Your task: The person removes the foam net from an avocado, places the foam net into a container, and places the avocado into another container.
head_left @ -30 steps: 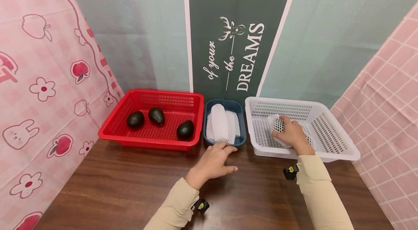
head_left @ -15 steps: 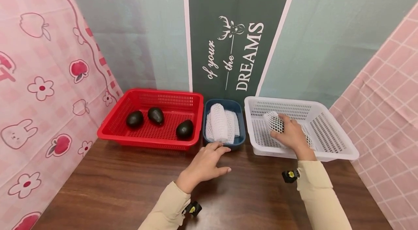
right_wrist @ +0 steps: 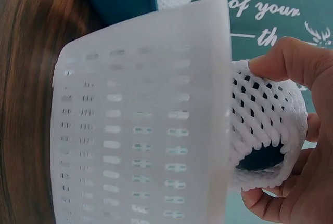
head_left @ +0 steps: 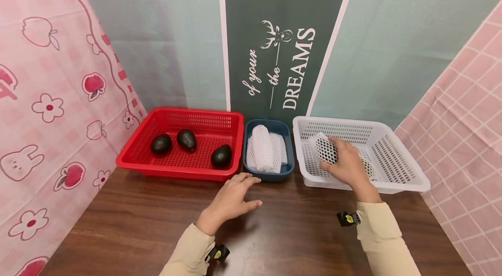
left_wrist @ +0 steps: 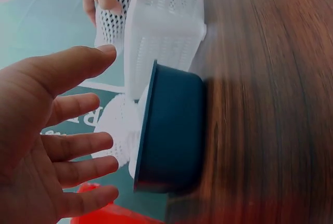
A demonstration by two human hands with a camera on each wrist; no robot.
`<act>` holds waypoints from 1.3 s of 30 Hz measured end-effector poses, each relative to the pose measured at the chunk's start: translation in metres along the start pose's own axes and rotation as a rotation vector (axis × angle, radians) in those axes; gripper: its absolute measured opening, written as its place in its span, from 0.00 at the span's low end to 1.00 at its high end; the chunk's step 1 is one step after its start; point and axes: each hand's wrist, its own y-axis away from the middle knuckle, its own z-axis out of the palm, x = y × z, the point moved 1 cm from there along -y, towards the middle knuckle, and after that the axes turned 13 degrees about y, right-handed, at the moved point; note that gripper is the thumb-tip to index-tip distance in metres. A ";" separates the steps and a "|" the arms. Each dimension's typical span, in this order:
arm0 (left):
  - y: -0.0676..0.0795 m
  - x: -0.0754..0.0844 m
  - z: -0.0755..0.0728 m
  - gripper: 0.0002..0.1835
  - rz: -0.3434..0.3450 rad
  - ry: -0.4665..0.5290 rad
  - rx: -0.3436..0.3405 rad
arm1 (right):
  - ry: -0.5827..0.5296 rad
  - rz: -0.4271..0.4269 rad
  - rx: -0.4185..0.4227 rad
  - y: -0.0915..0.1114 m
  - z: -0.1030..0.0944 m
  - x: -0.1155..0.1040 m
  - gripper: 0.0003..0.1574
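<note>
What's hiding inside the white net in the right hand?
A dark avocado-like thing shows through the white net and at its open end. The net and right hand hide the rest of it.

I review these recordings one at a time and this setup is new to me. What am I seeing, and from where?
There's no machine, only a person's left hand and right hand, both bare. The widest picture comes from a camera on the head; the others come from wrist cameras, left and right. On the table are a red basket with three avocados, a blue tub of white foam nets, and a white basket. The right hand grips a netted dark item, probably another avocado. The left holds nothing.
</note>
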 end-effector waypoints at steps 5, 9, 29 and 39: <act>0.005 -0.007 -0.003 0.27 -0.009 0.009 0.029 | 0.000 -0.019 0.010 0.003 -0.003 -0.007 0.48; 0.008 -0.010 -0.004 0.26 -0.015 0.006 0.033 | -0.003 -0.036 0.015 0.005 -0.004 -0.012 0.48; 0.022 -0.009 -0.010 0.27 0.031 -0.181 0.074 | 0.006 -0.136 0.066 0.017 -0.006 -0.035 0.46; 0.031 -0.015 -0.017 0.27 -0.010 -0.131 0.073 | 0.002 -0.215 0.082 0.021 -0.004 -0.046 0.48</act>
